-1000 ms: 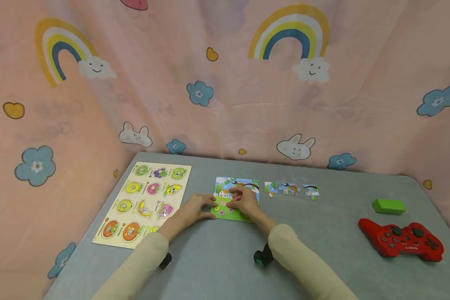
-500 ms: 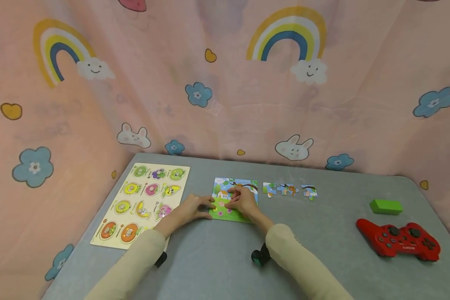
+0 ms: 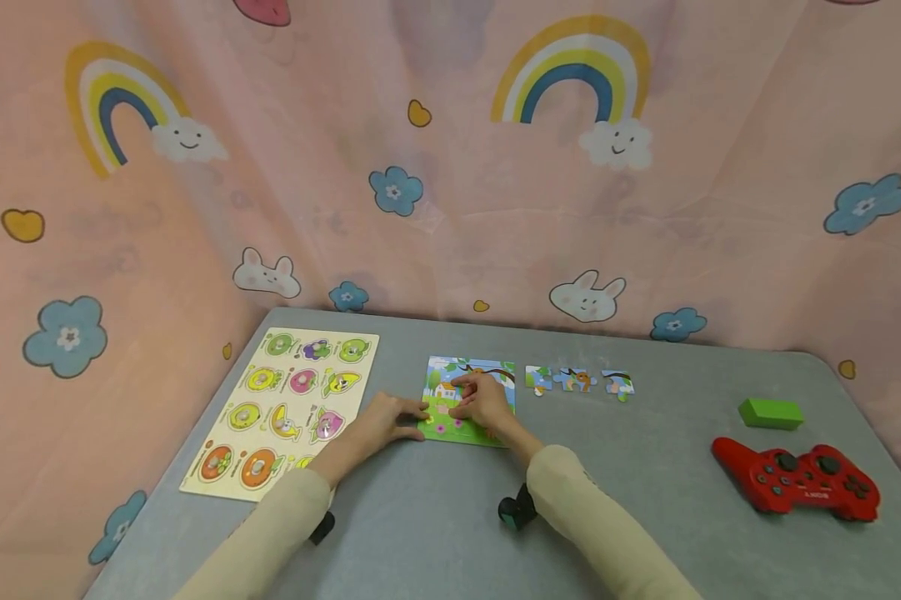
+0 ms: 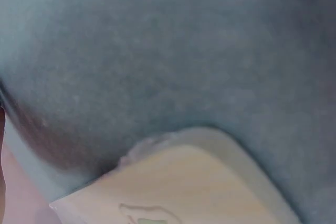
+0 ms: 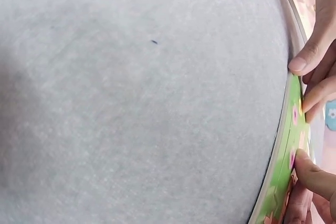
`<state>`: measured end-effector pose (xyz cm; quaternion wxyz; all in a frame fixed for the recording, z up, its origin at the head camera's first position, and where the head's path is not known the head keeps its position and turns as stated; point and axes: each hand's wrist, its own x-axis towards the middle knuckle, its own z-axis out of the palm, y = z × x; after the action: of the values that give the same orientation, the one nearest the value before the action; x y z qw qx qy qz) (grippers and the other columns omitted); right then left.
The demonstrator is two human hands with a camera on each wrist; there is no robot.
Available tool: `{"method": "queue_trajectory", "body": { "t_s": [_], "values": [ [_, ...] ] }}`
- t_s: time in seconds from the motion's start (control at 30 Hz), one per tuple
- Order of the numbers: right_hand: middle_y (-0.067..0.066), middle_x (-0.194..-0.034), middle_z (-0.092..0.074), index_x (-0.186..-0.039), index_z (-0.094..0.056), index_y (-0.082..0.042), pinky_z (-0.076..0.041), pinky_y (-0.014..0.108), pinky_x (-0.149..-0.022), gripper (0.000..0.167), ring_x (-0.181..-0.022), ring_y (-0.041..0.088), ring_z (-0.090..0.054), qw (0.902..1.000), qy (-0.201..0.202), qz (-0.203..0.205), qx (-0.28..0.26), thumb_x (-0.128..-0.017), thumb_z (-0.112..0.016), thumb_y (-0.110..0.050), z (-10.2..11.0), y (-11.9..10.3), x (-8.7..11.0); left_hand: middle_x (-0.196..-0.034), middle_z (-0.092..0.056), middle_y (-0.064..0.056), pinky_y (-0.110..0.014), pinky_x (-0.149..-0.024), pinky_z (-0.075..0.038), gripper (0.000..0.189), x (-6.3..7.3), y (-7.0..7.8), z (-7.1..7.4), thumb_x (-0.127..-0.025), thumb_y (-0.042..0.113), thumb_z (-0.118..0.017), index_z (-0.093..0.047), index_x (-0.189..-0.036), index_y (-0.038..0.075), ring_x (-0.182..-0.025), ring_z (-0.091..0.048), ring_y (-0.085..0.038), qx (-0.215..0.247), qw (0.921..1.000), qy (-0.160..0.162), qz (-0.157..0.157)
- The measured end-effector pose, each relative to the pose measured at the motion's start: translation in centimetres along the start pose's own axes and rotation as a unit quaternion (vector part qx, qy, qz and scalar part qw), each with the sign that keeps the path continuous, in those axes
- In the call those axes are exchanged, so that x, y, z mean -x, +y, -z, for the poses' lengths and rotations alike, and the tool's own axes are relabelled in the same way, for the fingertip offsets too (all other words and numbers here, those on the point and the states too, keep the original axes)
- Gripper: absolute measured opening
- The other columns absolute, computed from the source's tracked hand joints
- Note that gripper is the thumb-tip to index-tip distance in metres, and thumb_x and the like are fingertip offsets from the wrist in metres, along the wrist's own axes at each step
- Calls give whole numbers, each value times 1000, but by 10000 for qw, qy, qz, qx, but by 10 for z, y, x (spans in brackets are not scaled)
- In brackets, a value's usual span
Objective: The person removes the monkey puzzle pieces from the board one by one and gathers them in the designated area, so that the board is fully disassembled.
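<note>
A jigsaw puzzle (image 3: 438, 429) in a flat board, with a house, flowers and a branch on it, lies mid-table in the head view. My left hand (image 3: 382, 421) holds its near left corner, thumb at the edge and fingertips on the surface. With curled thumb and forefinger, my right hand (image 3: 488, 406) pinches a puzzle piece in the board's middle; the hand hides much of it. In the right wrist view the left thumb (image 5: 304, 62) sits at the green edge and the right thumb (image 5: 310, 171) touches the picture. Loose puzzle pieces (image 3: 574, 380) lie to the right.
A board of fruit pictures (image 3: 270, 400) lies at the left, partly under the left forearm; its corner (image 4: 184, 177) shows in the left wrist view. A green block (image 3: 770, 413) and a red game controller (image 3: 803, 483) lie at the right. A patterned curtain (image 3: 458, 250) hangs behind.
The head view has shifted slightly, so everything appears a little further left. Both hands stay in nearly the same place on the puzzle, and the loose pieces have not moved.
</note>
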<state>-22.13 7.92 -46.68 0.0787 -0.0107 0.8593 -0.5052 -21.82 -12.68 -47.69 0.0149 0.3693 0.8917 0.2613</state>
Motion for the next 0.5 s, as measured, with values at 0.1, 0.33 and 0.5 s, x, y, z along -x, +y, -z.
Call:
{"method": "queue_trajectory", "body": {
  "t_s": [0.1,0.33,0.5],
  "values": [
    [11,-79,-57,-110,-67,6,-42,20,-56,44,-63,10,-51,10000,-52,-24,-7,-68,-81,9,0,0,0,-110,-70,-11,-37,-86,-51,30,1,1,-1,-76,22,-80,-75,-99,4,-103,-66,-25,-42,9999,96,39],
    [11,-77,-57,-109,-67,6,-44,22,-57,44,-63,11,-57,9999,-37,87,69,-68,-82,8,1,0,0,-106,-69,-7,-34,-87,-50,29,2,1,1,-78,24,-79,-73,-99,5,-99,-65,-20,-119,9999,81,-42],
    [10,-76,-57,-109,-67,6,-44,21,-57,43,-62,10,-56,10000,-62,19,-41,-68,-82,8,0,2,0,-88,-67,2,-24,-68,-46,28,-4,0,10,-79,29,-78,-67,-95,9,-74,-57,-12,-395,9983,-345,-248]
  ]
}}
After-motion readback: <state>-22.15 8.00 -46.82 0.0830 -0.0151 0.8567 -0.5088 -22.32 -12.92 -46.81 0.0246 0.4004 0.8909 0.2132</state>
